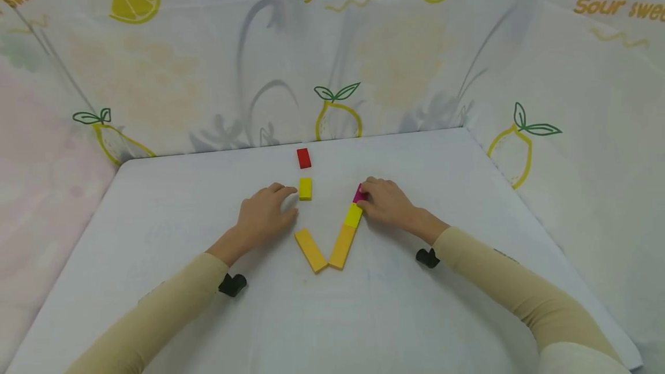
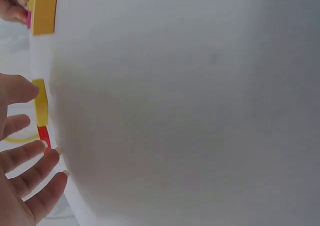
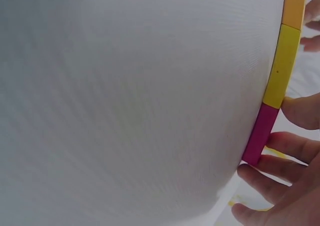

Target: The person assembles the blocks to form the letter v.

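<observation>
Left hand (image 1: 266, 212), loosely spread, holds nothing beside the left yellow block (image 1: 305, 189); right hand (image 1: 387, 203) pinches the magenta block (image 3: 260, 133).

The magenta block (image 3: 260, 135) lies slanted, in line with a nearer yellow block (image 3: 281, 68) touching it, then a longer orange block (image 1: 342, 246). Left of the magenta block lie a second yellow block (image 1: 305, 189), a red block (image 1: 303, 158) farther back, and a second orange block (image 1: 311, 251) nearer.

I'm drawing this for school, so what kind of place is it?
Probably a tabletop play corner, though I can't tell which room. There's a smooth white table, a white lemon-print backdrop behind it, and flat rectangular red, yellow, orange and magenta blocks.
</observation>
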The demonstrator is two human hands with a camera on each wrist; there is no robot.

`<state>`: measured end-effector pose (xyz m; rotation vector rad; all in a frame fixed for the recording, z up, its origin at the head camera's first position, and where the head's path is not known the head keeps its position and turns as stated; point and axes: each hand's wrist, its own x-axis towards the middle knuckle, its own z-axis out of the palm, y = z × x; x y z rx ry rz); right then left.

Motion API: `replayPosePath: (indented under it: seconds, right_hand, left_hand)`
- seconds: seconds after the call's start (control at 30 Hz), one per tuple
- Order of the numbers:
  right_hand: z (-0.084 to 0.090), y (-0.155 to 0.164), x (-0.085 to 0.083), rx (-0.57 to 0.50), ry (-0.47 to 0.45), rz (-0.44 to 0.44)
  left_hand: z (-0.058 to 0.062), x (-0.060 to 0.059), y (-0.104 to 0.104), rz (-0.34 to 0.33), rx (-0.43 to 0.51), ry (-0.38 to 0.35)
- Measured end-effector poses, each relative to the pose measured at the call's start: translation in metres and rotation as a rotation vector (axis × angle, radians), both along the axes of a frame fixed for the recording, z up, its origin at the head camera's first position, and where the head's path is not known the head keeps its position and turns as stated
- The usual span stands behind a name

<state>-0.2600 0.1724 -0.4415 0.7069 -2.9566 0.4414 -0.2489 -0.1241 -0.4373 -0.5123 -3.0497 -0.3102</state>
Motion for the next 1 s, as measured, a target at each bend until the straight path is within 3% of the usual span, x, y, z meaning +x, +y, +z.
replayPosePath:
  seconds: [0.3,0.77,1.0]
  right_hand:
    - [-0.002,0.0,0.0,-0.006,-0.014,-0.013]
    - [-0.002,-0.003,0.001,-0.037,0.004,0.014]
    - [-0.002,0.001,0.001,-0.031,0.001,0.013]
  left_hand:
    - [-0.001,-0.023,0.002,-0.019,0.003,-0.065]
    - [0.008,-0.042,0.005,-0.058,-0.009,-0.159]
    - [0.002,-0.054,0.005,-0.104,0.005,-0.151]
